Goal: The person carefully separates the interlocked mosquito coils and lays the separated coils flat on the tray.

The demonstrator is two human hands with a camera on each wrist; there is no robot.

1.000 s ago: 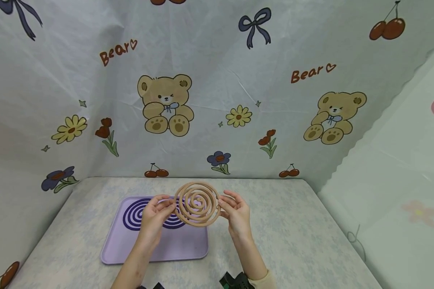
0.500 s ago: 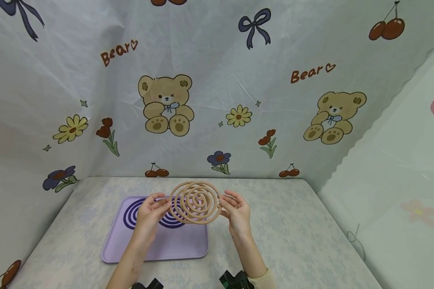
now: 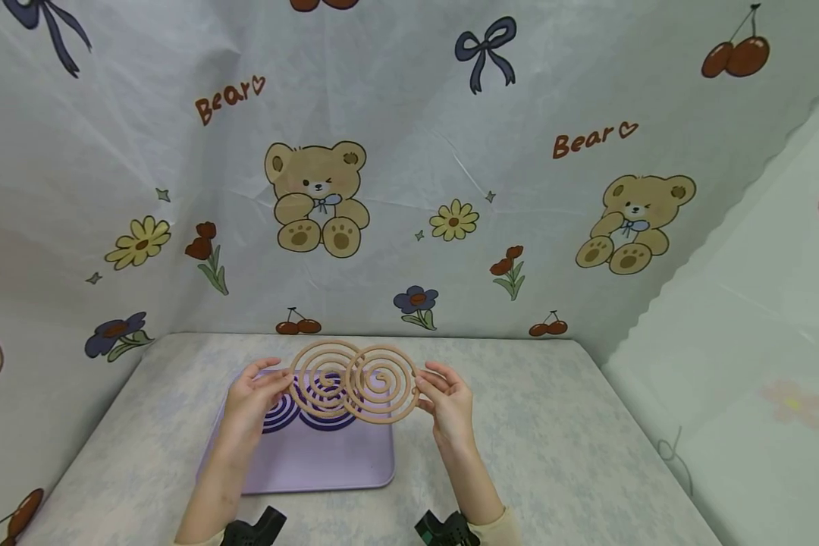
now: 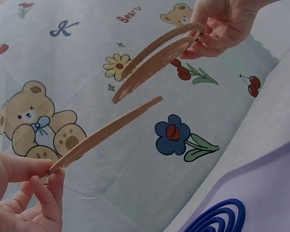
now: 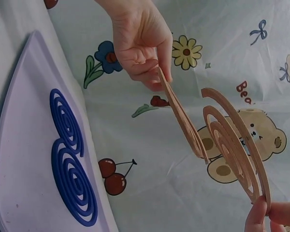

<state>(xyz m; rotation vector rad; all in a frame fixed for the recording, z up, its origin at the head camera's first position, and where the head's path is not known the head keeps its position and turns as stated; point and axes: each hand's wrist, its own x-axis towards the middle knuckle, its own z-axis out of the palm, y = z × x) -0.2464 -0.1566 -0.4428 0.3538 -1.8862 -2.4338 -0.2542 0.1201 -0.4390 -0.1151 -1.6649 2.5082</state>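
In the head view my left hand (image 3: 251,394) pinches the left edge of a tan mosquito coil (image 3: 327,379) between thumb and fingers. A second tan mosquito coil (image 3: 381,377) is held at its right edge by my right hand (image 3: 449,398). Both coils are raised above the table and overlap in the head view. A gap between the two coils shows in the left wrist view, where the left coil (image 4: 106,133) is seen nearly edge-on. From the right wrist, the outer ring of the right coil (image 5: 234,154) stands slightly off its inner turns.
Behind the hands a light purple tray (image 3: 317,470) lies on the pale marbled table (image 3: 553,440). Two dark blue spiral coils (image 5: 75,183) lie side by side on it, partly hidden by the left hand and the tan coils. A bear-print cloth (image 3: 396,152) hangs at the back.
The two tan coils were stacked nearly as one; my left hand has moved left with one of them, drawing it apart from the other. My right hand has stayed almost still.
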